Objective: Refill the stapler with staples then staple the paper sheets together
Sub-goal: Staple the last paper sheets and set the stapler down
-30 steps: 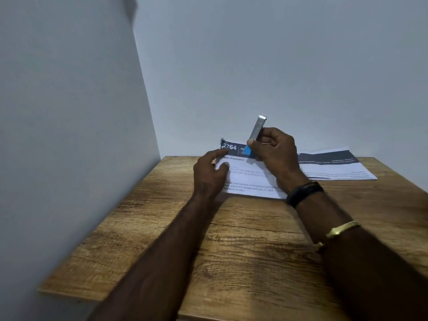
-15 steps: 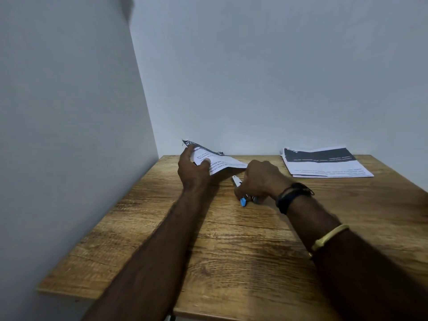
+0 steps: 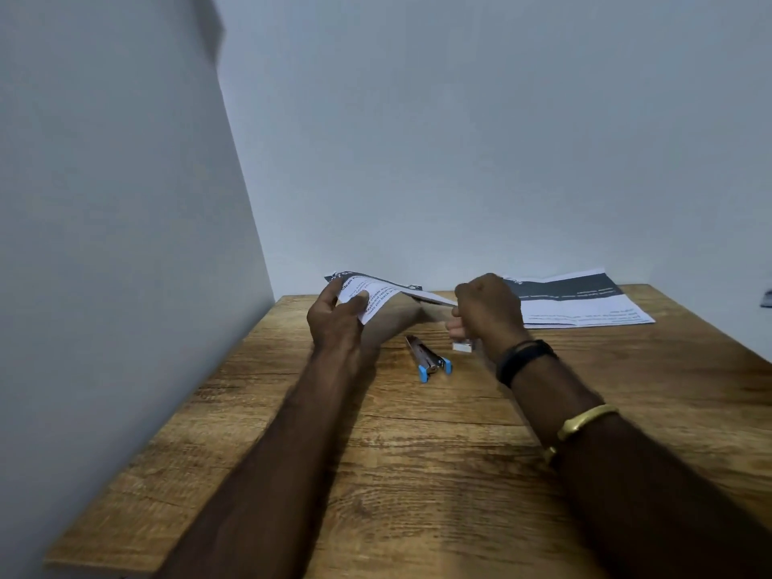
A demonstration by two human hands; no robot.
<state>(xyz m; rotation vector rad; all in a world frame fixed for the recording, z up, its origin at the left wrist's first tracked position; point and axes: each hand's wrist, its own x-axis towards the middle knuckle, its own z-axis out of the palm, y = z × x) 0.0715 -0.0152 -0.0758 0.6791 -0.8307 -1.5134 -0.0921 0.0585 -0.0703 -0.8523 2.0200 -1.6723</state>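
My left hand [image 3: 334, 321] grips the left end of the printed paper sheets [image 3: 376, 296] and holds them tilted above the table. My right hand [image 3: 486, 313] is closed at the sheets' right corner and seems to pinch it. The stapler [image 3: 428, 357], silver with blue ends, lies free on the wooden table [image 3: 417, 474] just below and between my hands. A small white box [image 3: 463, 347], probably staples, sits right under my right hand; I cannot tell if the fingers touch it.
A second set of printed sheets [image 3: 585, 305] with a dark header lies flat at the back right. Grey walls close the table in at the left and the back. A small dark object [image 3: 767, 298] shows at the right edge.
My right hand set the stapler down on the table and rose to the sheets' right corner. My left hand lifted the sheets off the table and to the left, uncovering the white box.
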